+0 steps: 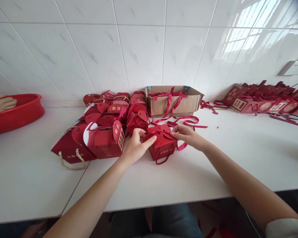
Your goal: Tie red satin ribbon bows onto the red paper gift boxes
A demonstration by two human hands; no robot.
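A small red gift box with gold lettering and a red cord handle stands upright on the table in front of me. A pink-red ribbon crosses its folded top flaps. My left hand is closed at the box's left upper corner, thumb over the top and fingers curled by the ribbon's left part; the exact grip is partly hidden. On the other side, my right hand pinches the ribbon's right part between thumb and fingers. Loose ribbon trails behind the box's right side.
Several red gift boxes stand grouped at left. A cardboard box with ribbons draped over it is against the tiled wall. More red boxes and scissors lie at right. Another person's hand is over a red basin.
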